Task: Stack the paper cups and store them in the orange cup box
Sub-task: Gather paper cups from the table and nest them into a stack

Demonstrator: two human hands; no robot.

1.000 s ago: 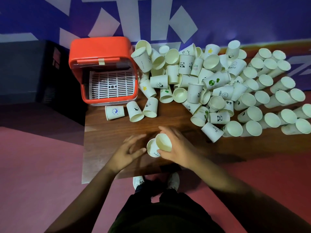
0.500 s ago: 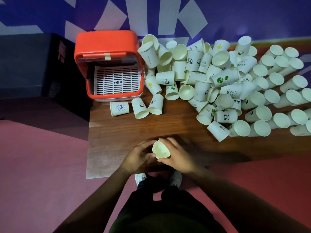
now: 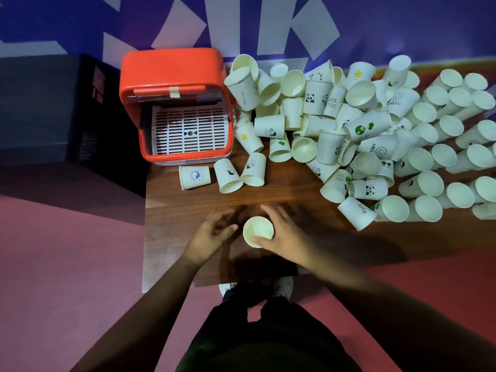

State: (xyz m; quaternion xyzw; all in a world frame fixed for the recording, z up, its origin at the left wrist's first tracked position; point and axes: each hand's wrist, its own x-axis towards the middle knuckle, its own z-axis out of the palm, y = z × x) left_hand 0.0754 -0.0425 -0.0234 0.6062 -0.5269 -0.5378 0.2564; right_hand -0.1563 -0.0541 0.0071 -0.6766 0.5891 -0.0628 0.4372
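Across the top of the view runs a blue wall with white angular shapes, and below it a pink-red floor lies round a dark wooden table. At the left a dark cabinet stands against the table's edge. Most of the table's right and far part is taken by a pile of paper cups, white with small prints such as pandas, stars and the word HELLO; they lie on their sides and across one another, many with their mouths toward the camera. On the far left corner of the table stands the orange cup box, its front open toward the person, with a white slatted tray showing inside. Just in front of the box three loose cups lie on their sides, apart from the pile. Near the table's front edge are both hands. The left hand is blurred, its fingers loosely spread, and it holds nothing; it sits just left of the held cup. The right hand grips that held cup, fingers curled round its far side and thumb on its near rim, mouth up toward the camera. Whether a second cup is nested within it cannot be told.
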